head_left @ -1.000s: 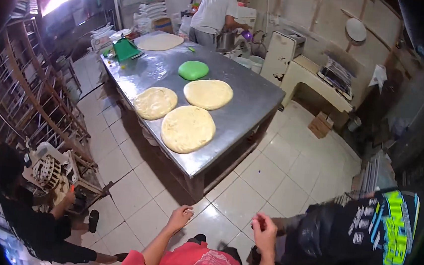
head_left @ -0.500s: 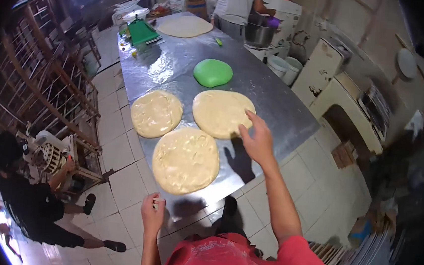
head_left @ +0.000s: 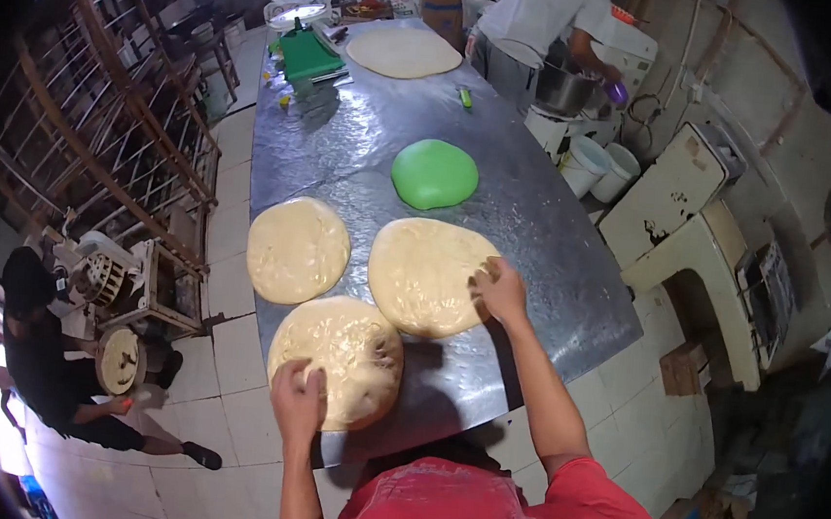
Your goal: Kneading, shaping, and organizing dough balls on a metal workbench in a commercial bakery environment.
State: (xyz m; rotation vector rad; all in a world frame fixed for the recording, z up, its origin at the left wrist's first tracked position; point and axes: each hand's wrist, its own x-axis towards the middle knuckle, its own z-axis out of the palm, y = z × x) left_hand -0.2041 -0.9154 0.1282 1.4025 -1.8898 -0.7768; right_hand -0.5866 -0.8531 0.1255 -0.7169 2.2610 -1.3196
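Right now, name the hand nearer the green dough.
Right. The right hand is short of the green dough, to its right; the left hand is farther back, to its left.

White glare streaks the far half of the metal table [head_left: 550, 280]; dark shadows cross its near end. The nearest dough round [head_left: 349, 357] shines. Strong light bleaches the lower left edge, corners blacken, and the rack [head_left: 77, 114] bows with distortion.

On your left: one tall brown rack [head_left: 109, 65]; one co-worker in black [head_left: 46, 367], with a round, shallow tray [head_left: 139, 365]. Ahead of you: one angular green item [head_left: 310, 54]; one co-worker in white shirt [head_left: 542, 18], beside a metal bowl [head_left: 561, 90]. On your right: two white buckets [head_left: 581, 170]; one brown block [head_left: 682, 370] on the floor [head_left: 245, 441].
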